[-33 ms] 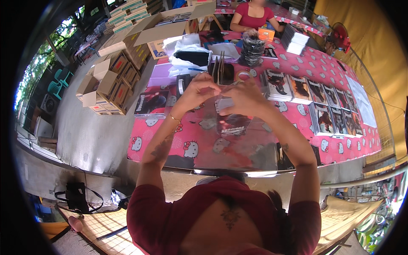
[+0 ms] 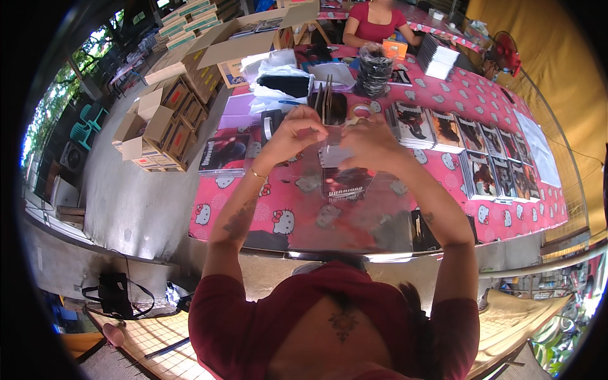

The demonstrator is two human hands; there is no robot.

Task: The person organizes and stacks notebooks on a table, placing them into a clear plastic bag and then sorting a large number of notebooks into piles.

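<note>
My left hand (image 2: 295, 134) is raised over the table, thumb and forefinger closed in a pinch on the edge of a clear plastic film. Facing it, my right hand (image 2: 375, 143) bends its fingers inward around the film's other side. The film is see-through, so its outline is hard to follow. Below my hands lies a thin book (image 2: 345, 182) with a dark red cover, partly hidden by the right fingers. A glossy clear sheet (image 2: 354, 225) covers the tabletop nearest me. Beyond the right hand is a roll of tape (image 2: 361, 110).
Stacks of illustrated books (image 2: 415, 125) stand at right, another pile (image 2: 225, 153) at left. A black-and-white device (image 2: 271, 124), upright brown boards (image 2: 328, 101) and a black plastic-wrapped bundle (image 2: 373, 71) stand farther back. A co-worker (image 2: 378, 25) sits across the pink table (image 2: 266, 218).
My right fingers have shifted slightly, and a little more of the book shows below them. Both hands stay in nearly the same place. The co-worker's hand has moved away from the orange box.
</note>
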